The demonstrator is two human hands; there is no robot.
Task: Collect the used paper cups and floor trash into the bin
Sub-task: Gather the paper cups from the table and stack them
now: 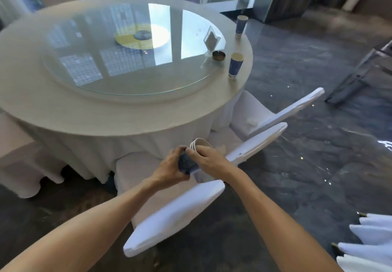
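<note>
Both hands hold a nested stack of blue paper cups (187, 162) just below the table's near edge, its white rims tilted up and away from me. My left hand (169, 168) wraps the stack's base; my right hand (209, 158) grips it near the rims. Two more blue paper cups stand upright on the right side of the round table (106, 114): a nearer cup (235, 66) and a farther cup (241, 26) at the table's edge. A small crumpled white scrap (252, 121) lies on a chair seat. No bin is in view.
A glass turntable (131, 76) covers the table's middle, carrying a clear sign holder (211, 39) and a small dark bowl (219, 56). White-covered chairs (176, 218) crowd the table's right front. More white chair covers (369, 244) are at the lower right. The dark glossy floor (307, 144) spreads to the right.
</note>
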